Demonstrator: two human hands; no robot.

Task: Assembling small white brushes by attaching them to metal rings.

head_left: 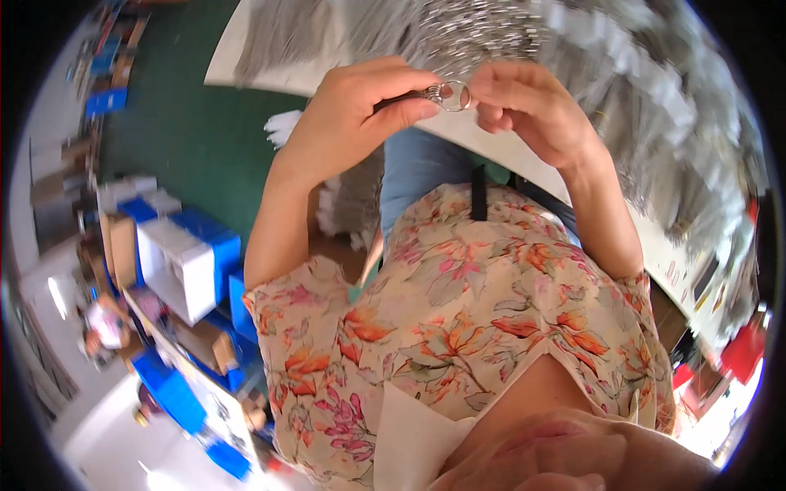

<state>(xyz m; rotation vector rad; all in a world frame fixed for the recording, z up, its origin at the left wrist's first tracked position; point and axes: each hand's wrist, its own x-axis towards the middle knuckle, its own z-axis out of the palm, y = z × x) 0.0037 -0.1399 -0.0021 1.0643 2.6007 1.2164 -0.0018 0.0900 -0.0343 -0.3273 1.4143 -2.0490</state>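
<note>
My left hand (368, 98) is closed, thumb and forefinger pinching a dark, thin bundle with small metal loops at its end. From these loops a shiny round metal ring (453, 96) sticks out toward my right hand (532, 106). My right fingers are curled, their tips at the ring's far edge and slightly blurred. Both hands are held up above the near edge of a white table (307, 75). Just beyond them lies a heap of thin grey strands with shiny metal ends (479, 37).
More grey strand bundles (655, 98) cover the table toward the right. Another grey bundle (356, 200) hangs below the left forearm. At left is a green floor (192, 139) with blue and white boxes (180, 262) beside it. Farther off, a person (106, 323) is visible. Red items (743, 352) stand at right.
</note>
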